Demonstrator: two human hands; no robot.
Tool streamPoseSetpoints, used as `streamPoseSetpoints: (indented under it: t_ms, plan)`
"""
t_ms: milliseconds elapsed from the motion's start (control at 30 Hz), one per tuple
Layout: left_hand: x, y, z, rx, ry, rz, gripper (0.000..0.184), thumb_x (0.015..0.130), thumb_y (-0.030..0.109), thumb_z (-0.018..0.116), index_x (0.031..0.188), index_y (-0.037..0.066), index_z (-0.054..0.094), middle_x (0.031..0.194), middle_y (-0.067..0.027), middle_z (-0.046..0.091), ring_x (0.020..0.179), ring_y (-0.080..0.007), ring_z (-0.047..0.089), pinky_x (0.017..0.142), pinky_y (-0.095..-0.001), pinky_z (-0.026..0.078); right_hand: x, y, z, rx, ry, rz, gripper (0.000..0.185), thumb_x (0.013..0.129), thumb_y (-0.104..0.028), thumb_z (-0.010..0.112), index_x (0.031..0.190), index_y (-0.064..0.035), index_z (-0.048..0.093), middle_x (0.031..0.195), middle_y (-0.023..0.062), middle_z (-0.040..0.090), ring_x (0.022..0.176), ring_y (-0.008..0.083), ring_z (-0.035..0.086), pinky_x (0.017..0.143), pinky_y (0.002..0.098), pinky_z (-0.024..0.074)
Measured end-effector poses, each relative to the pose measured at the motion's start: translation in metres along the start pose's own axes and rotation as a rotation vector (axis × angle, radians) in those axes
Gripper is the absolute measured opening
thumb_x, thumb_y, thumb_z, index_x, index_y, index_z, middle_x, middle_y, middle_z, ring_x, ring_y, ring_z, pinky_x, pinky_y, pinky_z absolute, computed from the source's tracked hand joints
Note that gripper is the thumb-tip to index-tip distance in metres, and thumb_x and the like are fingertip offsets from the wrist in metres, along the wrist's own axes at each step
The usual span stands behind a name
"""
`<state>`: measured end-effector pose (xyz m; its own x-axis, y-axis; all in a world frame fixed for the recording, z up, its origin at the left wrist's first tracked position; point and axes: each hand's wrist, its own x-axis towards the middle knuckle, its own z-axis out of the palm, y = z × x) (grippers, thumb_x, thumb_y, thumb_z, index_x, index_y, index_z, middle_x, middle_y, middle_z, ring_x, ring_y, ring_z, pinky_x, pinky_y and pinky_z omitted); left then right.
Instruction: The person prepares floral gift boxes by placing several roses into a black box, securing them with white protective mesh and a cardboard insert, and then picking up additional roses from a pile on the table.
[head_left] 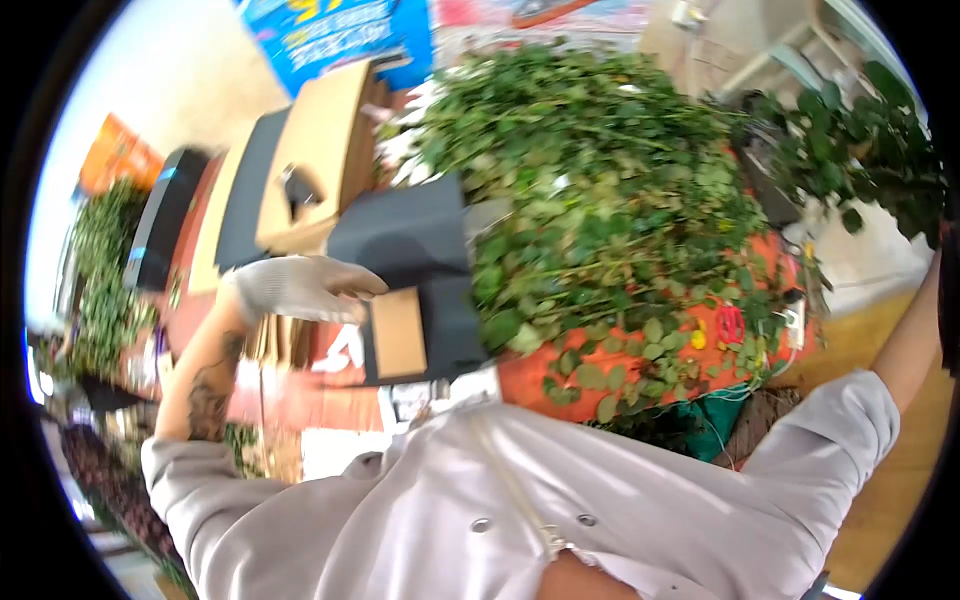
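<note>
My left hand (308, 287), in a pale glove with bare fingertips, is at the left edge of black sheets (400, 238). Its fingers are bent and pressed together; what lies between them is too small to make out. Just right of the fingertips, a brown cardboard piece (399, 333) lies on the lower black sheet. My right forearm reaches up at the right edge, but the hand itself does not show. Leafy stems (850, 150) hang beside that edge, above the forearm.
A big pile of leafy stems (600, 190) covers much of the red table (540, 385). Cardboard sheets (315, 150) with a dark object on top are stacked at the upper left. Pink (731, 325) and yellow (698, 335) items lie at the table's right. More greenery (105, 260) is far left.
</note>
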<state>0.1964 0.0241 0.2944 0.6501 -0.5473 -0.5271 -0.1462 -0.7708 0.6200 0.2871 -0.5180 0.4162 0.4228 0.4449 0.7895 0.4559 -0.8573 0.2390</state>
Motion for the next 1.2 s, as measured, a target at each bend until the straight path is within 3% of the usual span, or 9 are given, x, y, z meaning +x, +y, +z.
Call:
streamPoseSetpoints:
  t_ms: [167,433,500,533,600,833,933,1033,1200]
  plan:
    - [0.002,-0.066,0.082,-0.064,-0.328,-0.088,0.09,0.078,0.062,0.056,0.134,-0.005,0.035,0.135,-0.0205,0.043,0.124,-0.0297,0.043,0.104,-0.0356,0.033,0.005,-0.132,0.034,0.278,-0.283,-0.176,0.018,0.08,-0.021,0.051,0.093,-0.0119,0.058,0.099,0.014,0.056,0.09,0.0221,0.056,0.08,0.0321,0.0459]
    - [0.01,-0.072,0.177,0.235,0.386,-0.144,0.028,0.085,0.031,0.051,0.092,0.006,0.062,0.078,-0.0144,0.065,0.076,-0.0315,0.063,0.068,-0.045,0.047,-0.046,-0.304,0.147,0.34,-0.659,-0.61,0.017,0.08,-0.018,0.047,0.081,-0.0126,0.063,0.101,0.0195,0.063,0.083,0.0218,0.063,0.07,0.0312,0.0496]
    - [0.011,-0.074,0.183,0.216,0.438,-0.173,0.027,0.084,0.032,0.052,0.087,0.007,0.062,0.075,-0.0145,0.064,0.075,-0.0318,0.063,0.066,-0.0453,0.048,-0.067,-0.341,0.169,0.149,-0.874,-0.608,0.045,0.074,-0.014,0.053,0.117,-0.0021,0.048,0.105,0.0146,0.054,0.086,0.0236,0.06,0.074,0.0322,0.0484]
    - [0.009,-0.073,0.182,0.208,0.443,-0.17,0.027,0.084,0.032,0.052,0.087,0.007,0.062,0.075,-0.0145,0.064,0.075,-0.0318,0.063,0.066,-0.0453,0.048,-0.076,-0.35,0.181,0.232,-0.799,-0.612,0.018,0.08,-0.018,0.047,0.081,-0.0091,0.062,0.098,0.0206,0.065,0.076,0.0239,0.064,0.067,0.0339,0.0497]
    - [0.006,-0.069,0.18,0.195,0.416,-0.19,0.028,0.084,0.031,0.053,0.091,0.007,0.063,0.075,-0.0135,0.063,0.072,-0.0321,0.062,0.064,-0.0449,0.047,-0.099,-0.366,0.204,0.319,-0.727,-0.585,0.017,0.077,-0.016,0.048,0.08,-0.006,0.061,0.093,0.0197,0.065,0.076,0.025,0.064,0.067,0.0354,0.0497]
    - [-0.036,-0.085,0.163,0.01,0.514,-0.114,0.036,0.081,0.038,0.058,0.095,0.005,0.062,0.087,-0.014,0.064,0.084,-0.0295,0.062,0.073,-0.0404,0.047,-0.145,-0.392,0.247,0.37,-1.04,-0.514,0.023,0.076,-0.014,0.048,0.09,-0.0009,0.061,0.104,0.0228,0.06,0.086,0.029,0.061,0.073,0.0375,0.049]
    - [-0.031,-0.088,0.139,-0.168,0.609,0.016,0.034,0.077,0.03,0.065,0.099,0.004,0.063,0.086,-0.0126,0.063,0.084,-0.03,0.061,0.077,-0.039,0.047,-0.168,-0.395,0.25,0.332,-0.865,-0.474,0.028,0.078,-0.015,0.046,0.098,-0.0001,0.059,0.109,0.0223,0.058,0.092,0.0297,0.06,0.078,0.0386,0.0476]
    - [-0.004,-0.082,0.123,0.061,0.645,0.321,0.034,0.075,0.029,0.065,0.102,0.009,0.062,0.101,-0.0084,0.06,0.1,-0.0285,0.056,0.084,-0.0395,0.044,-0.179,-0.394,0.266,0.383,-0.875,-0.443,0.03,0.08,-0.017,0.044,0.103,-0.0012,0.057,0.112,0.022,0.057,0.095,0.0312,0.06,0.079,0.0397,0.0462]
    - [0.029,-0.063,0.096,0.304,0.739,0.257,0.042,0.07,0.032,0.067,0.106,0.013,0.059,0.116,-0.0069,0.054,0.114,-0.0276,0.047,0.092,-0.0416,0.039,-0.147,-0.397,0.233,0.262,-1.096,-0.443,0.039,0.081,-0.02,0.044,0.115,-0.0041,0.055,0.128,0.0194,0.048,0.099,0.0334,0.058,0.08,0.0421,0.044]
